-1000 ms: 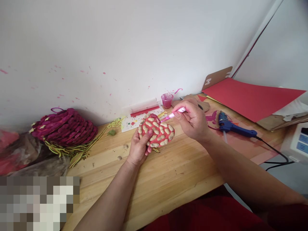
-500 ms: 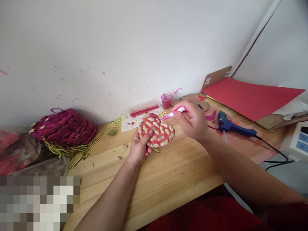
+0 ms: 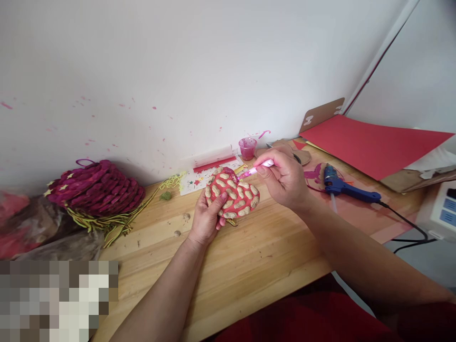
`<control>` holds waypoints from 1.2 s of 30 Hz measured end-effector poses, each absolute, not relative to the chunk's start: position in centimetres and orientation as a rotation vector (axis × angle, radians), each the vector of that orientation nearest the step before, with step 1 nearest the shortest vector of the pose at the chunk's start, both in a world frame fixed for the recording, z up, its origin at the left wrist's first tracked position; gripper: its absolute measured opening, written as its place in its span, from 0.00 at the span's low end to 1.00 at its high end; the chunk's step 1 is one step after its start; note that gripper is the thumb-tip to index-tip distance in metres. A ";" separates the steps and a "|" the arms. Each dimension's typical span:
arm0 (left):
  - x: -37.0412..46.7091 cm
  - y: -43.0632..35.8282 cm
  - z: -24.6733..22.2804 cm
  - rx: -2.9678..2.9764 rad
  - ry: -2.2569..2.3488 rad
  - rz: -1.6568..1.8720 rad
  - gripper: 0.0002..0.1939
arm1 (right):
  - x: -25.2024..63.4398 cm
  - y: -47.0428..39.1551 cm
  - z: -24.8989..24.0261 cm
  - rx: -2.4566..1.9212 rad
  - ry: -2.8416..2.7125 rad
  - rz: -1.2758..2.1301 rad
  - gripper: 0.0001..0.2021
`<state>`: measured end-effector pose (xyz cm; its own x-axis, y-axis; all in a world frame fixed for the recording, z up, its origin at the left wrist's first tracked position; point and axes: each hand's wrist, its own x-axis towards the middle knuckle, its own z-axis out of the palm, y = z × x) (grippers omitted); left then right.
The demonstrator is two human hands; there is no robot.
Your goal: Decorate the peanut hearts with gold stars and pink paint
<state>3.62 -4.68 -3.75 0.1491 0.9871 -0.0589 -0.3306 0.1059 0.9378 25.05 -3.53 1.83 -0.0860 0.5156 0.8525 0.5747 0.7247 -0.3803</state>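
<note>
White wall [image 3: 178, 71]: pink-spattered.
Wooden worktop [image 3: 245, 275]: set against it.
Peanut-studded red piece [image 3: 238, 199]: up over the worktop, grip of the left hand [image 3: 206, 221] closed on it, thumb across the front.
Blue glue gun [image 3: 351, 191]: lying right of both hands.
Slim pink-and-white tool [image 3: 262, 165]: pinched in the right hand's grip [image 3: 283, 178], tip by the piece's upper edge; touching, I can't tell from here.

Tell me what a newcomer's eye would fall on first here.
Probably the roughly heart-shaped red piece studded with tan peanuts, held mid-picture in the left hand. Next, perhaps, the lumpy magenta bundle at left on the wooden table, then the broad, flat red sheet at right.
</note>
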 end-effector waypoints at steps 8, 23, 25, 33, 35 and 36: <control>3.8 -4.7 -3.6 0.955 0.899 1.196 0.24 | 24.7 -3.9 1.9 -0.844 -1.758 -0.057 0.04; 3.7 -4.6 -3.7 0.956 0.871 1.198 0.24 | 25.0 -3.5 1.7 -0.871 -1.705 0.000 0.05; 3.7 -4.6 -3.8 0.957 0.866 1.201 0.24 | 25.1 -3.5 1.7 -0.875 -1.695 0.002 0.05; 3.7 -4.6 -3.7 0.955 0.870 1.195 0.24 | 25.2 -3.4 1.7 -0.861 -1.702 0.001 0.04; 3.7 -4.6 -3.7 0.952 0.871 1.191 0.24 | 25.3 -3.4 1.7 -0.871 -1.690 0.019 0.05; 3.7 -4.6 -3.7 0.950 0.871 1.190 0.24 | 25.3 -3.4 1.7 -0.870 -1.689 0.022 0.05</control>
<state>3.69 -4.61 -3.71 0.1648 0.9849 -0.0536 -0.3489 0.1090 0.9308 25.30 -3.37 1.75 -0.0458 0.5495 0.8342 0.5278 0.7223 -0.4469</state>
